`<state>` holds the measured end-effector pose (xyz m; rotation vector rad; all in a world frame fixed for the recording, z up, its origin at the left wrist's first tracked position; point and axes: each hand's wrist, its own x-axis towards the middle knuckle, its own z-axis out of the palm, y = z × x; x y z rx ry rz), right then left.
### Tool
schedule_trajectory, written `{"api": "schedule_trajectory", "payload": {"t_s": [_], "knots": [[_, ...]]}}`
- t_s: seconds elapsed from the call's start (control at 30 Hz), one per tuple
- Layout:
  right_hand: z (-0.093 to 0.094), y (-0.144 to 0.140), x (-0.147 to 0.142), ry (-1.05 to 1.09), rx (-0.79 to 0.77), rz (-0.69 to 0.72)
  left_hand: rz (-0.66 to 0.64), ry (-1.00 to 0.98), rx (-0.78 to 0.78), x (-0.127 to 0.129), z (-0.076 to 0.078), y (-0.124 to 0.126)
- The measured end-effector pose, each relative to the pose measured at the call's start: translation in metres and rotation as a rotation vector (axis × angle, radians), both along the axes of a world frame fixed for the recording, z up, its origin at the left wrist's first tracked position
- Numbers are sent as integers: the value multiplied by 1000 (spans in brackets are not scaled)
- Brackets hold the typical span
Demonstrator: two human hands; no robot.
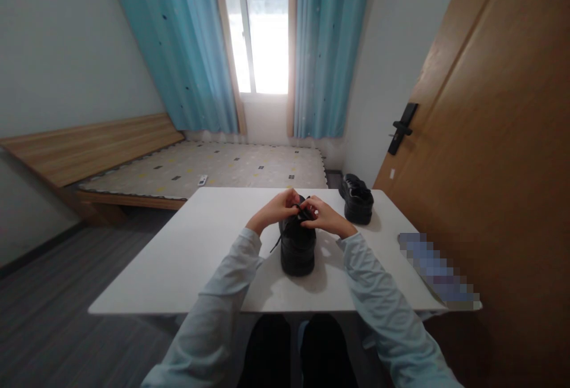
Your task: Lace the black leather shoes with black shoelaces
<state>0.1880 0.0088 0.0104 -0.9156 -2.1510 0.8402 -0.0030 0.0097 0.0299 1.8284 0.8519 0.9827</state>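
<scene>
A black lace-up shoe (297,254) stands upright on the white table in front of me, its heel towards me. Over its upper, my left hand (281,205) pinches the black shoelace (303,213) from the left side. From the right, my right hand (324,215) has its fingers closed on the same lace, close to the left fingertips. One loose lace end (276,244) hangs down the shoe's left side. The fingers partly cover the tongue and toe, so the exact shape of the lace between them is hard to make out.
A second black shoe (357,202) stands at the table's far right. A blurred bluish flat item (434,269) lies along the right edge of the white table (178,257). Beyond are a bed (240,165) with a small white object (202,180), and a wooden door (499,138) to the right.
</scene>
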Motion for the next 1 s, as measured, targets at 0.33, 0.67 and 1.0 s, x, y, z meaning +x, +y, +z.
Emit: {"api": "schedule_trajectory", "payload": {"t_s": [0.33,0.67,1.0], "knots": [[3,-2,0,-17,28,0,-52,-180,-134,-14,-18,-7],[-2,0,1,-9,25,-6,136,-92,82,-21,-22,-1],[2,-3,0,4,-18,-1,628,46,424,-21,-21,-3]]}}
